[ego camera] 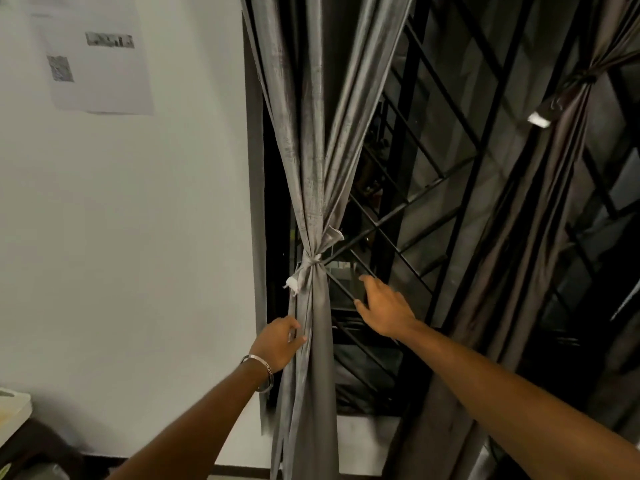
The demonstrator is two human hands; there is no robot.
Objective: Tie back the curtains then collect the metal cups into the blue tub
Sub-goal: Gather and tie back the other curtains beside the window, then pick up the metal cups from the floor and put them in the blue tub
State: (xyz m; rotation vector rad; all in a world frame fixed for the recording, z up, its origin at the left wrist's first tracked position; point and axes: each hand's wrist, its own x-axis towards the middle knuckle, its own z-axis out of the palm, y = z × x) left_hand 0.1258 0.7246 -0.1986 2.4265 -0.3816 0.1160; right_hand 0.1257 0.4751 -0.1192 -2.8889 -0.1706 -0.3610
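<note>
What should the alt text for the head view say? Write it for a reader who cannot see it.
A grey curtain hangs knotted at its middle by a fabric tie; below the knot the left hand touches its edge, while the right hand hovers open before the barred window. A second curtain, also tied, hangs at the right.

Silvery-grey curtain (311, 168) on the left, brownish-grey curtain (540, 237) on the right, black diamond-pattern window grille (433, 188) between, white wall (138, 237).

Dim indoor light, wide-angle view
The white wall (121, 237) is evenly lit — the window (433, 168) is dark; straight lines bow toward the edges, and the corners look soft.
</note>
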